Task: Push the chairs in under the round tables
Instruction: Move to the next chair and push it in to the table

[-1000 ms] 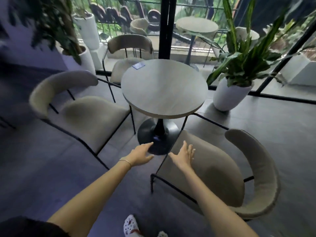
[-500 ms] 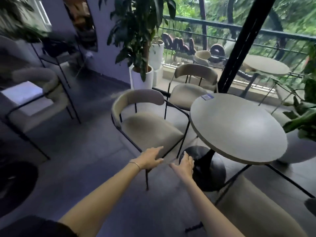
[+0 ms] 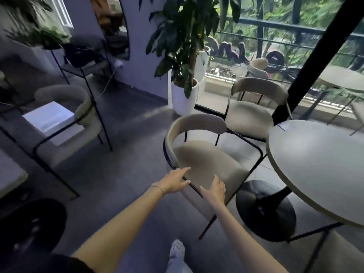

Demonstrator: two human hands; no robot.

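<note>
A: State the hand condition.

B: Left hand point(image 3: 175, 182) and right hand point(image 3: 214, 191) are extended side by side, fingers spread, gripping nothing. Both sit over the near edge of the beige chair point(image 3: 206, 164); contact with its black frame cannot be confirmed.

A: Chair location?

B: It stands beside the round table point(image 3: 319, 168), seat clear of the tabletop, near the black pedestal base point(image 3: 266, 209). A second chair point(image 3: 250, 115) stands behind it, by the white planter point(image 3: 184, 101).

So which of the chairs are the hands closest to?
The middle chair, beside the round table: both hands hover at its seat edge. The others stand farther back.
</note>
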